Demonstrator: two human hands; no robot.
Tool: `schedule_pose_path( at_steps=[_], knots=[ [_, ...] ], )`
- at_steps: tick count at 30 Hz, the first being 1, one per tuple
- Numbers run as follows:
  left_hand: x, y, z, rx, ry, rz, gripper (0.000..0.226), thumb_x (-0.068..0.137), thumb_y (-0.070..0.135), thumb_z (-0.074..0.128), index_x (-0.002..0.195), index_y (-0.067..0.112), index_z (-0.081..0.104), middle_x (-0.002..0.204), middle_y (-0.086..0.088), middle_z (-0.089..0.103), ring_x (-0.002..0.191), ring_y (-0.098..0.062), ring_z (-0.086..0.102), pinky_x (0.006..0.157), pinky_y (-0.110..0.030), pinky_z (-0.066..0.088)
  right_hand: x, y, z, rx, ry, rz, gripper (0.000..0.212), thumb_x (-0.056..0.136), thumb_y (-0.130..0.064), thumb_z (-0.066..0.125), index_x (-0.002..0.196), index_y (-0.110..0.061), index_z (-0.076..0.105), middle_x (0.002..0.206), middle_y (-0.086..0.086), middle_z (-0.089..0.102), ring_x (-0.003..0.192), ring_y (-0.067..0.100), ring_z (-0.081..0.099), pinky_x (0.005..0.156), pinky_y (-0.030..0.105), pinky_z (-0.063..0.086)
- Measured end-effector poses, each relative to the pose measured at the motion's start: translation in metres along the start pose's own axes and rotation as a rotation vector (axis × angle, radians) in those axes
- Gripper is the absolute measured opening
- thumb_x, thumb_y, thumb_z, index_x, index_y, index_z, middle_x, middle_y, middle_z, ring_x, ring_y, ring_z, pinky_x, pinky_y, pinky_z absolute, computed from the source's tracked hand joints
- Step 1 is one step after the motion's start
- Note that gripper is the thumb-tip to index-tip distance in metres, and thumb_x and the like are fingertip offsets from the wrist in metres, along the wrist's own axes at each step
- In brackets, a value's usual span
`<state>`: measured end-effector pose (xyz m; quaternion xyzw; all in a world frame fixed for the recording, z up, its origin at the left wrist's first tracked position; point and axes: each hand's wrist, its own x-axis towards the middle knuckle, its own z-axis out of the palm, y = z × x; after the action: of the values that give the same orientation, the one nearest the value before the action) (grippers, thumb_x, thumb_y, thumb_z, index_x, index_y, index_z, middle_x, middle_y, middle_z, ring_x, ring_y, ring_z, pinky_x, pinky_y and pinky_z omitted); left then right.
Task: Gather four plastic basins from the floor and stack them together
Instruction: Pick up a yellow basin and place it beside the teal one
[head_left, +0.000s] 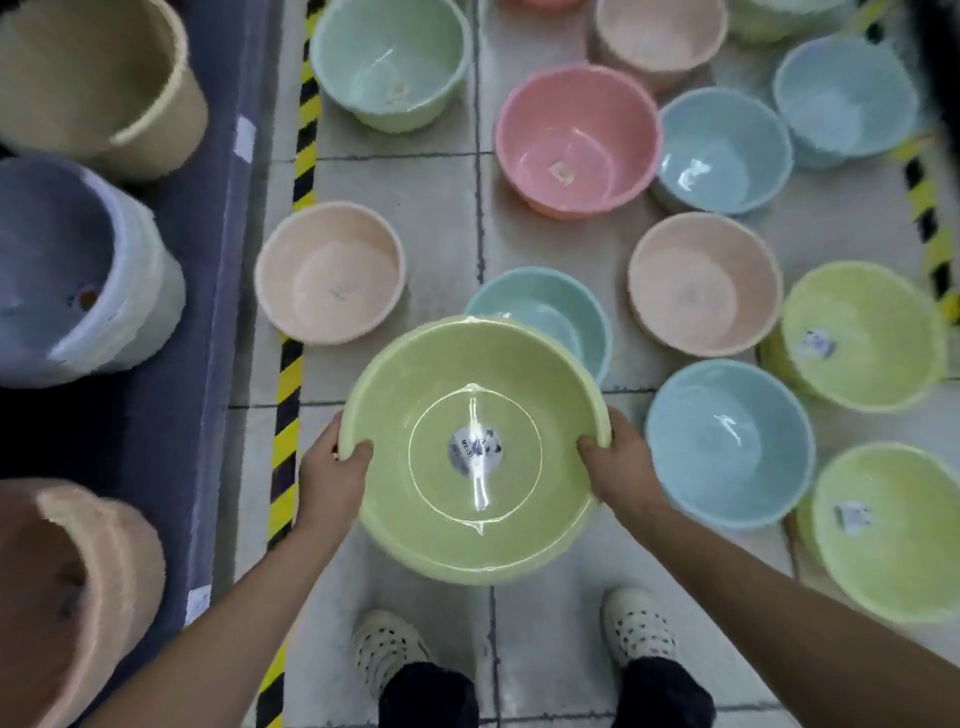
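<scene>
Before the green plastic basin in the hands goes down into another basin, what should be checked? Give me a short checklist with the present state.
1. Left hand grips the rim of the round green plastic basin: ok.
2. Right hand grips the opposite rim: ok.
3. Held basin is upright, mouth up: ok.
4. Held basin is empty apart from a label: ok.
5. Teal plastic basin on the floor just beyond is empty: cannot tell, partly hidden.
6. How many basins are already nested in the hands: cannot tell.
</scene>
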<state>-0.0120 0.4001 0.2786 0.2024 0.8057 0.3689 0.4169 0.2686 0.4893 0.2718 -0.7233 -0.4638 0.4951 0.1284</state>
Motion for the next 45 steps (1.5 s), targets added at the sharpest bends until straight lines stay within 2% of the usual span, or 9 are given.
schedule_pose_path(
  at_steps=[3,6,11,21,27,32,38,42,45],
  knots=[
    [-0.044,0.059,0.066,0.065,-0.126,0.038,0.032,0.088,0.002,0.058,0.098,0.032,0.067,0.083,0.009,0.07,0.074,-0.016,0.064,0.062,-0.023,0.05,-0.02,0.018,-0.102,0.054,0.102,0.054,0.039,0.088,-0.01,0.055,0.127,-0.017,0.055,0.1,-0.001,0.061,0.087,0.019,0.057,0.073,0.027,0.044],
    [-0.087,0.107,0.139,0.133,-0.254,0.09,0.038,0.086,0.004,0.06,0.114,0.028,0.068,0.095,0.003,0.072,0.083,-0.018,0.069,0.068,-0.024,0.054,-0.04,0.048,-0.199,0.141,0.203,0.112,0.039,0.089,-0.011,0.056,0.127,-0.019,0.057,0.097,-0.002,0.063,0.084,0.016,0.058,0.064,0.024,0.044],
    [-0.169,0.168,0.271,0.269,-0.462,0.182,0.036,0.086,0.004,0.06,0.104,0.035,0.067,0.092,0.006,0.073,0.086,-0.019,0.069,0.072,-0.027,0.055,-0.071,0.116,-0.341,0.202,0.355,0.202,0.038,0.089,-0.014,0.058,0.127,-0.018,0.058,0.098,0.001,0.067,0.087,0.022,0.064,0.072,0.027,0.045],
    [-0.284,0.171,0.521,0.541,-0.628,0.381,0.036,0.086,0.006,0.06,0.116,0.026,0.061,0.099,0.009,0.066,0.095,-0.018,0.063,0.085,-0.031,0.047,-0.073,0.286,-0.518,0.263,0.512,0.403,0.04,0.09,-0.017,0.06,0.13,-0.016,0.057,0.097,0.0,0.063,0.089,0.025,0.06,0.075,0.03,0.043],
    [-0.288,0.12,0.626,0.707,-0.604,0.367,0.042,0.078,0.015,0.063,0.12,0.02,0.06,0.105,-0.007,0.062,0.088,-0.024,0.061,0.088,-0.042,0.051,-0.041,0.384,-0.542,0.203,0.514,0.536,0.04,0.088,-0.023,0.062,0.128,-0.015,0.059,0.106,0.008,0.071,0.086,0.026,0.059,0.075,0.03,0.043],
    [-0.275,0.083,0.684,0.756,-0.631,0.346,0.046,0.081,0.002,0.063,0.125,0.014,0.055,0.119,-0.009,0.046,0.089,-0.021,0.053,0.089,-0.032,0.045,0.001,0.447,-0.517,0.145,0.526,0.641,0.036,0.089,-0.029,0.062,0.118,-0.009,0.061,0.102,0.014,0.071,0.094,0.033,0.064,0.071,0.031,0.04],
    [-0.192,0.008,0.742,0.883,-0.79,0.423,0.052,0.069,0.026,0.063,0.12,0.024,0.056,0.116,-0.005,0.061,0.098,-0.018,0.063,0.091,-0.044,0.054,0.064,0.513,-0.48,0.154,0.54,0.69,0.032,0.089,-0.029,0.061,0.11,-0.004,0.063,0.1,0.017,0.071,0.092,0.034,0.065,0.073,0.034,0.044],
    [-0.173,-0.011,0.767,0.913,-0.825,0.436,0.049,0.077,0.015,0.065,0.123,0.021,0.052,0.12,-0.006,0.061,0.104,-0.022,0.062,0.093,-0.044,0.052,0.099,0.547,-0.45,0.172,0.519,0.709,0.034,0.091,-0.03,0.06,0.111,-0.003,0.062,0.103,0.018,0.07,0.095,0.035,0.064,0.072,0.033,0.04],
    [-0.165,-0.024,0.779,0.901,-0.847,0.433,0.046,0.083,0.004,0.063,0.126,0.014,0.049,0.116,-0.001,0.059,0.102,-0.021,0.059,0.088,-0.032,0.047,0.115,0.564,-0.43,0.184,0.535,0.728,0.034,0.091,-0.03,0.06,0.11,-0.003,0.062,0.102,0.019,0.069,0.095,0.035,0.063,0.073,0.034,0.041]
  ],
)
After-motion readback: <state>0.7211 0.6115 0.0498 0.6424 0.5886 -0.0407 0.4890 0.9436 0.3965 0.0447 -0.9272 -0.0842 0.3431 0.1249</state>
